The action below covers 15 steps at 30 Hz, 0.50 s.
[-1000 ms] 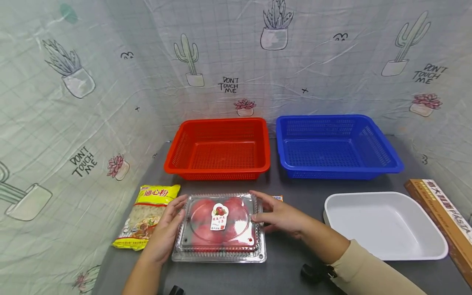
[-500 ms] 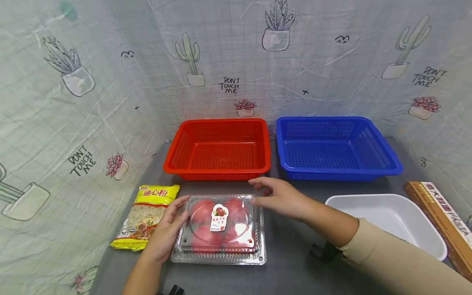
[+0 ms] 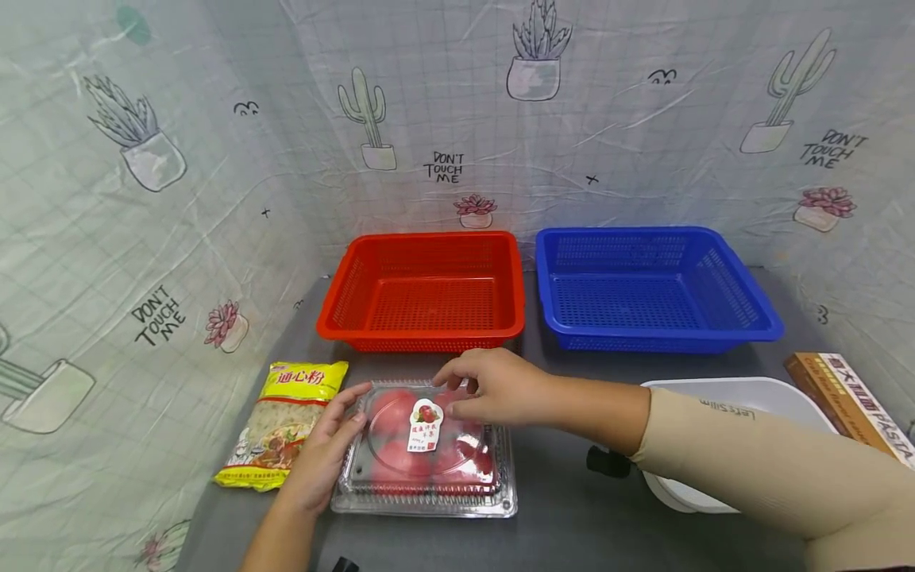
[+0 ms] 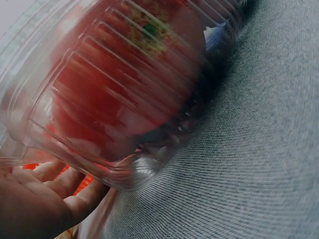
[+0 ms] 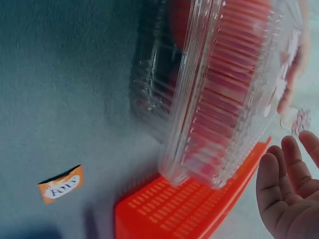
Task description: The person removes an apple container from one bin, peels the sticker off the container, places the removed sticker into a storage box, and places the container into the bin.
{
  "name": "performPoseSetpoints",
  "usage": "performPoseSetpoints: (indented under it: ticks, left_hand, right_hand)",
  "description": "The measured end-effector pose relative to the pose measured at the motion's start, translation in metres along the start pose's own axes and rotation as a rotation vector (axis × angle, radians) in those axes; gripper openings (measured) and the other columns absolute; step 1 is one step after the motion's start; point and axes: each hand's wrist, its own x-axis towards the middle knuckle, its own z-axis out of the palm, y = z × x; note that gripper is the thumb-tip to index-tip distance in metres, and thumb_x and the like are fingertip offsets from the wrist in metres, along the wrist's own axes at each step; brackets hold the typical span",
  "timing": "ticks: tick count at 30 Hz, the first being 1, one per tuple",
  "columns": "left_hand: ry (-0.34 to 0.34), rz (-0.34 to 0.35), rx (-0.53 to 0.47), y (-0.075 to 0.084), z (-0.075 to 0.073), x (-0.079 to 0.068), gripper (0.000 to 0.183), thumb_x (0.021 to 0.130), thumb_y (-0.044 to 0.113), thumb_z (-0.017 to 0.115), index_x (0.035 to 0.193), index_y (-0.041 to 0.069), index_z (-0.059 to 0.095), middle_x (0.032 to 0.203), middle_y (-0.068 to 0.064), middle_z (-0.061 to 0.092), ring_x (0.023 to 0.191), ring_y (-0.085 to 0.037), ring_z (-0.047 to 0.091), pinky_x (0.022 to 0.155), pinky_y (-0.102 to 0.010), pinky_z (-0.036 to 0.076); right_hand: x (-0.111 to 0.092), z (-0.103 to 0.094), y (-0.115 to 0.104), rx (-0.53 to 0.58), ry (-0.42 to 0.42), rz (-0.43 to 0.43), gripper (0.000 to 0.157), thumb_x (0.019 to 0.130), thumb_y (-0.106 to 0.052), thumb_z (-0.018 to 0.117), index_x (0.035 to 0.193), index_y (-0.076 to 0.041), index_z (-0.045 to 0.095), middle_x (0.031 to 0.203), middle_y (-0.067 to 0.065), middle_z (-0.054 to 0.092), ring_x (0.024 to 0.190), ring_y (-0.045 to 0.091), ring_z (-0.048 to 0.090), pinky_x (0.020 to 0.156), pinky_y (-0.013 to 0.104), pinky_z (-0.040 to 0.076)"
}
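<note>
A clear plastic clamshell box of red apples sits on the table. Its lid bears a white label with an apple picture. My left hand rests along the box's left side, fingers fairly straight against the rim in the left wrist view. Over the upper right part of the lid hovers my right hand, its fingers loosely bent and holding nothing. In the right wrist view a gap shows between the right hand and the box wall.
Behind the box stand a red basket and a blue basket. A yellow pasta bag lies left. At right are a white tray, partly behind my sleeve, and a pasta box. A small orange label lies on the table.
My right hand has left the box's right side, lifted, and moved left over the lid. My left hand and the box have stayed in place.
</note>
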Motion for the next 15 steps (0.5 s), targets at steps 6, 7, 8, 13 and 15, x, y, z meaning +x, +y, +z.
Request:
performPoseSetpoints:
  ticks: [6,7,8,13,15]
  left_hand:
    - [-0.004,0.013,-0.017,-0.002,0.001,0.0,0.048,0.112,0.019,0.054,0.16,0.019,0.045,0.166,-0.005,0.03,0.149,-0.023,0.025,0.106,-0.014,0.038]
    - [-0.007,0.02,-0.021,-0.003,0.001,0.0,0.048,0.112,0.019,0.054,0.16,0.018,0.045,0.166,-0.005,0.03,0.149,-0.023,0.026,0.107,-0.014,0.038]
    - [-0.009,0.027,-0.024,-0.003,0.001,0.0,0.048,0.112,0.018,0.053,0.16,0.017,0.045,0.165,-0.005,0.03,0.149,-0.023,0.026,0.107,-0.014,0.038]
    - [-0.01,0.053,-0.037,-0.005,0.001,0.001,0.049,0.112,0.017,0.053,0.16,0.013,0.044,0.164,-0.005,0.032,0.148,-0.023,0.027,0.107,-0.015,0.039]
    - [-0.009,0.053,-0.038,-0.005,0.001,0.001,0.049,0.112,0.017,0.053,0.16,0.013,0.043,0.164,-0.005,0.032,0.148,-0.022,0.027,0.107,-0.015,0.039]
  right_hand:
    - [0.013,0.013,-0.012,-0.234,-0.057,-0.042,0.04,0.095,-0.028,0.078,0.133,-0.018,0.075,0.112,-0.001,0.071,0.091,0.012,0.062,0.078,0.03,0.054]
    - [0.016,0.015,-0.014,-0.262,-0.069,-0.034,0.042,0.094,-0.03,0.078,0.134,-0.018,0.075,0.111,-0.001,0.07,0.09,0.01,0.061,0.077,0.03,0.053]
    - [0.018,0.016,-0.016,-0.292,-0.083,-0.026,0.043,0.094,-0.032,0.079,0.136,-0.02,0.074,0.111,-0.002,0.07,0.089,0.009,0.059,0.076,0.031,0.053]
    - [0.033,0.024,-0.024,-0.413,-0.144,0.034,0.05,0.094,-0.039,0.079,0.141,-0.024,0.072,0.109,-0.004,0.067,0.086,0.009,0.059,0.072,0.031,0.052]
    - [0.038,0.025,-0.028,-0.454,-0.174,0.058,0.051,0.093,-0.04,0.079,0.141,-0.026,0.071,0.109,-0.005,0.067,0.087,0.009,0.059,0.072,0.031,0.053]
